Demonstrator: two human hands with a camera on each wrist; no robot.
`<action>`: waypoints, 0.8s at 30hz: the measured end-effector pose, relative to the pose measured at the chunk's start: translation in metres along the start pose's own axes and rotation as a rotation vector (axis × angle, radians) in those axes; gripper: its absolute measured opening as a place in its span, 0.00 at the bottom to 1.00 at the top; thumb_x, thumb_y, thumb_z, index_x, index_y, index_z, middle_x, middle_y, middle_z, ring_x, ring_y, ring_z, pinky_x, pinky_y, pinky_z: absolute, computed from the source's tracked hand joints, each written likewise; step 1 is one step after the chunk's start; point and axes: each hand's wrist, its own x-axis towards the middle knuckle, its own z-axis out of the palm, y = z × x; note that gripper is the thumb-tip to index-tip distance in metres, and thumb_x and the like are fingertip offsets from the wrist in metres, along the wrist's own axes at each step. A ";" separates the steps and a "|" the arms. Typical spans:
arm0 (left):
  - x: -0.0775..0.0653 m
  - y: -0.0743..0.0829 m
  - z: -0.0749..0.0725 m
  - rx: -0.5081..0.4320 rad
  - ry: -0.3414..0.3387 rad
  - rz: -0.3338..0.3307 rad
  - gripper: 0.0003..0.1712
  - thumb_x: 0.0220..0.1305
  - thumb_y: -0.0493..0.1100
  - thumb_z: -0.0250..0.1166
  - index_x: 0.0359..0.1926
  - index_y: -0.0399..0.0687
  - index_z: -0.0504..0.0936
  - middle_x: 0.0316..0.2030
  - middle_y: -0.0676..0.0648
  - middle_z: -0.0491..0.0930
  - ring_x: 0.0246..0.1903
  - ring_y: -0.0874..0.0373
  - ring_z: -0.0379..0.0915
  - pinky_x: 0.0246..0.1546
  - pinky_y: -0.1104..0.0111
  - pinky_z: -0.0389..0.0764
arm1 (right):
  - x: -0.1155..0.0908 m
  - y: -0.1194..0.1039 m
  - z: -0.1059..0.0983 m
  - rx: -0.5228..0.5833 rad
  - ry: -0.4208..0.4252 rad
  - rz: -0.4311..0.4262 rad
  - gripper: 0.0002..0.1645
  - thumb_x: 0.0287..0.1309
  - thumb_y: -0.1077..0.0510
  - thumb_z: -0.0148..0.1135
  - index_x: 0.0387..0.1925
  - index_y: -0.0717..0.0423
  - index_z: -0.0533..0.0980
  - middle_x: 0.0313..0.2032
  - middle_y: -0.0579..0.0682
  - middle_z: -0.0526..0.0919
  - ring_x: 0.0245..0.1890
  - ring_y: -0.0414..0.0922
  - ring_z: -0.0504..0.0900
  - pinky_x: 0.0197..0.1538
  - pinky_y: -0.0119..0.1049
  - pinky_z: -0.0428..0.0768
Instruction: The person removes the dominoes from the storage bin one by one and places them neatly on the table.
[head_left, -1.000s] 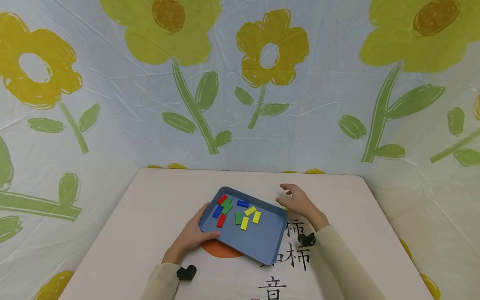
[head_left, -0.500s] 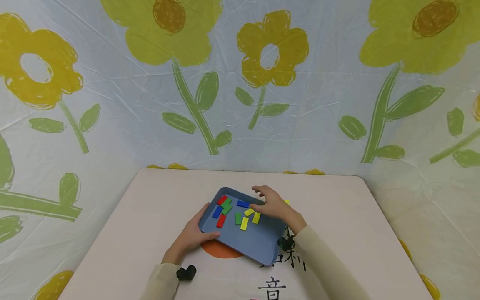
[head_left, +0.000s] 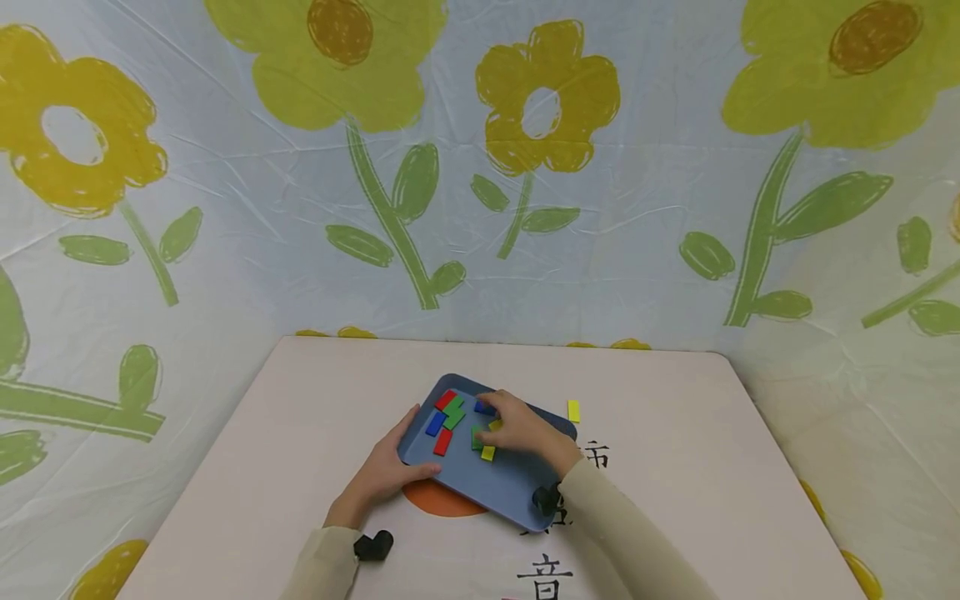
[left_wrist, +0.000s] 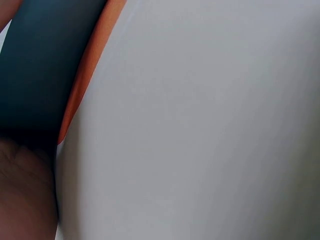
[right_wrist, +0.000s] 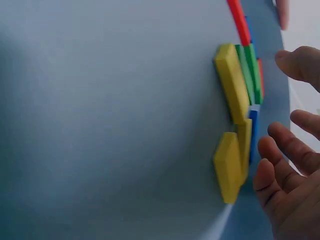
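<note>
My left hand (head_left: 386,462) grips the left end of a blue-grey tray (head_left: 498,487), its thumb lying over the near rim. Over the middle of that tray, my right hand (head_left: 521,427) hovers with loosely bent fingers; the right wrist view has nothing between its thumb and fingers. Beneath it lie a blue domino-shaped block (head_left: 482,408), a green block (head_left: 476,438) and several yellow blocks (right_wrist: 231,82), partly hidden by the hand in the head view. Red (head_left: 442,442), green (head_left: 453,417) and blue blocks (head_left: 435,423) are grouped at the tray's left end.
One more yellow block (head_left: 573,411) lies on the table (head_left: 660,500) just beyond the tray's right end. An orange printed shape (head_left: 442,500) and black printed characters (head_left: 545,571) mark the tabletop. A flower-patterned cloth (head_left: 637,250) hangs behind and beside it.
My right hand has moved left from above the yellow block on the table to over the blocks in the tray. The left hand and the tray have stayed in place.
</note>
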 end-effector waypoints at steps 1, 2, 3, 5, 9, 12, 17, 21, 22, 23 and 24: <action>0.000 0.000 0.000 -0.001 0.000 0.000 0.65 0.50 0.62 0.80 0.83 0.64 0.51 0.80 0.45 0.56 0.77 0.40 0.56 0.74 0.37 0.59 | 0.000 0.000 0.002 -0.015 -0.005 -0.004 0.41 0.60 0.49 0.71 0.70 0.63 0.71 0.60 0.60 0.78 0.53 0.51 0.79 0.59 0.50 0.81; 0.000 0.000 0.000 -0.001 0.001 0.000 0.65 0.50 0.62 0.80 0.83 0.64 0.51 0.80 0.45 0.56 0.77 0.40 0.56 0.74 0.37 0.59 | 0.000 0.000 0.003 -0.034 -0.012 -0.004 0.41 0.60 0.49 0.71 0.70 0.62 0.71 0.58 0.59 0.79 0.52 0.50 0.79 0.58 0.49 0.81; 0.000 0.000 0.000 -0.001 0.003 0.001 0.65 0.50 0.62 0.80 0.83 0.65 0.51 0.80 0.45 0.56 0.77 0.40 0.56 0.74 0.37 0.59 | 0.000 0.000 0.004 -0.050 -0.019 -0.003 0.40 0.60 0.49 0.71 0.70 0.62 0.71 0.57 0.58 0.80 0.51 0.49 0.78 0.58 0.48 0.81; 0.000 0.000 0.000 -0.001 0.004 0.002 0.66 0.50 0.62 0.80 0.83 0.65 0.51 0.80 0.45 0.56 0.77 0.40 0.56 0.74 0.37 0.59 | 0.001 0.000 0.005 -0.074 -0.028 -0.005 0.40 0.59 0.48 0.72 0.69 0.61 0.73 0.54 0.57 0.80 0.48 0.48 0.77 0.55 0.47 0.80; 0.000 0.001 0.000 0.001 0.008 0.005 0.66 0.50 0.62 0.80 0.83 0.65 0.50 0.80 0.46 0.56 0.77 0.41 0.57 0.74 0.37 0.59 | 0.002 0.001 0.008 -0.098 -0.044 0.007 0.37 0.59 0.48 0.73 0.66 0.58 0.75 0.51 0.54 0.80 0.46 0.45 0.76 0.52 0.44 0.80; 0.000 0.001 0.000 -0.002 0.009 0.004 0.66 0.50 0.62 0.80 0.83 0.66 0.51 0.80 0.46 0.57 0.76 0.41 0.57 0.74 0.37 0.59 | 0.002 0.001 0.010 -0.116 -0.053 0.008 0.35 0.59 0.47 0.73 0.65 0.56 0.77 0.51 0.53 0.81 0.46 0.44 0.76 0.52 0.43 0.81; 0.000 0.001 0.000 -0.003 0.011 0.002 0.65 0.50 0.63 0.80 0.82 0.66 0.51 0.80 0.45 0.57 0.76 0.41 0.57 0.74 0.37 0.59 | 0.003 0.002 0.014 -0.156 -0.058 0.014 0.33 0.58 0.45 0.73 0.62 0.54 0.79 0.52 0.52 0.81 0.49 0.45 0.75 0.54 0.44 0.81; 0.000 0.000 0.001 -0.002 0.013 0.000 0.65 0.50 0.63 0.80 0.82 0.66 0.51 0.80 0.46 0.57 0.76 0.41 0.57 0.74 0.37 0.59 | 0.004 0.002 0.017 -0.173 -0.060 0.032 0.31 0.58 0.43 0.74 0.60 0.51 0.82 0.53 0.52 0.81 0.51 0.46 0.74 0.55 0.44 0.80; 0.000 0.000 0.001 -0.003 0.013 0.000 0.65 0.50 0.63 0.80 0.82 0.66 0.51 0.80 0.46 0.57 0.76 0.41 0.57 0.74 0.37 0.59 | 0.004 0.002 0.018 -0.175 -0.060 0.034 0.30 0.57 0.44 0.74 0.59 0.51 0.82 0.54 0.52 0.81 0.51 0.46 0.73 0.55 0.45 0.80; -0.001 0.000 0.001 -0.005 0.013 0.000 0.65 0.50 0.63 0.80 0.82 0.66 0.51 0.80 0.46 0.57 0.76 0.41 0.57 0.74 0.37 0.59 | 0.004 0.002 0.018 -0.176 -0.062 0.036 0.30 0.57 0.44 0.74 0.58 0.51 0.82 0.54 0.52 0.81 0.52 0.47 0.73 0.56 0.45 0.79; -0.001 0.000 0.001 -0.007 0.014 0.000 0.65 0.50 0.62 0.80 0.82 0.66 0.51 0.80 0.46 0.57 0.76 0.41 0.57 0.74 0.37 0.59 | 0.004 0.001 0.018 -0.178 -0.061 0.035 0.29 0.57 0.44 0.74 0.58 0.51 0.83 0.55 0.53 0.81 0.52 0.47 0.73 0.56 0.45 0.79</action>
